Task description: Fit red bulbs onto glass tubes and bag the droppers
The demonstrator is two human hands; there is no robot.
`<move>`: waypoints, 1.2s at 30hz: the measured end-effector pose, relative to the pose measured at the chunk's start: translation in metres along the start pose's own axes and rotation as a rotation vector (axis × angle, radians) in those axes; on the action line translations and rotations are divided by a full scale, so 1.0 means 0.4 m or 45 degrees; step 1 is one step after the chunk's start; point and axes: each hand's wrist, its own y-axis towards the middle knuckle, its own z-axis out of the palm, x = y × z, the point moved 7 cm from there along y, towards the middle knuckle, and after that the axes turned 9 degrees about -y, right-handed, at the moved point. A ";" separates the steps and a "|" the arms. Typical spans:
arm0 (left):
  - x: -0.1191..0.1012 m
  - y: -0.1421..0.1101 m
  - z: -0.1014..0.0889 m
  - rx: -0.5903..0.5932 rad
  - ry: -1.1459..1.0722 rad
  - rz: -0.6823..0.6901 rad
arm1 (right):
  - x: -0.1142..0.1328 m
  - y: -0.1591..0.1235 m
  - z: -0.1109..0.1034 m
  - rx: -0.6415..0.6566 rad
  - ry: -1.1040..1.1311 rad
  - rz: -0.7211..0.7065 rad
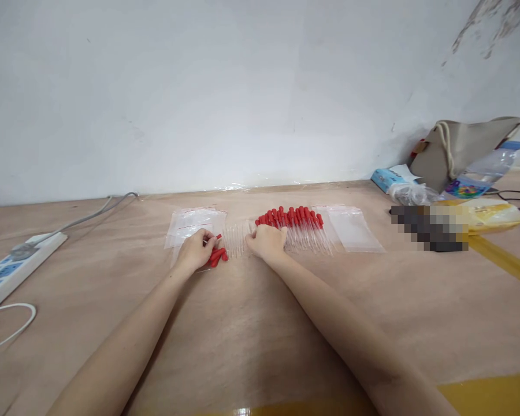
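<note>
My left hand (197,249) is closed in a pinch, and a red rubber bulb (219,236) pokes out past its fingertips. Just under those fingers lies a small heap of loose red rubber bulbs (218,255). Bare clear glass tubes (234,241) stand side by side in a row between my two hands. At the right end of that row my right hand (267,241) is pinched on a glass tube, mostly hidden by its fingers. Beyond and right of it lie several droppers, glass tubes (307,237) capped with red bulbs (301,215).
Clear zip bags lie flat on the left (195,219) and right (355,231). A power strip (30,260) with cables is at far left. On the right are a blue tissue pack (385,178), a beige bag (472,144), a plastic bottle (481,176) and a blurred dark object (429,228).
</note>
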 end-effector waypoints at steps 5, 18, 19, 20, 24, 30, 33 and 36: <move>0.002 -0.002 -0.007 -0.236 -0.198 0.104 | -0.082 -0.040 -0.062 -0.247 0.216 -0.123; -0.131 -0.080 -0.041 -0.438 -0.238 0.632 | -0.200 -0.159 -0.084 -0.497 0.269 -0.638; -0.158 -0.103 -0.022 -0.368 -0.252 0.705 | -0.195 -0.165 -0.086 -0.495 0.277 -0.655; -0.181 -0.125 0.003 -0.266 -0.275 0.744 | -0.189 -0.170 -0.087 -0.487 0.285 -0.678; -0.232 -0.195 0.093 0.043 -0.324 0.770 | -0.167 -0.191 -0.089 -0.454 0.302 -0.780; -0.231 -0.200 0.112 0.109 -0.378 0.736 | -0.156 -0.199 -0.086 -0.421 0.299 -0.839; -0.229 -0.197 0.110 0.105 -0.387 0.748 | -0.153 -0.200 -0.083 -0.422 0.274 -0.854; -0.226 -0.196 0.111 0.076 -0.394 0.739 | -0.149 -0.202 -0.080 -0.417 0.268 -0.888</move>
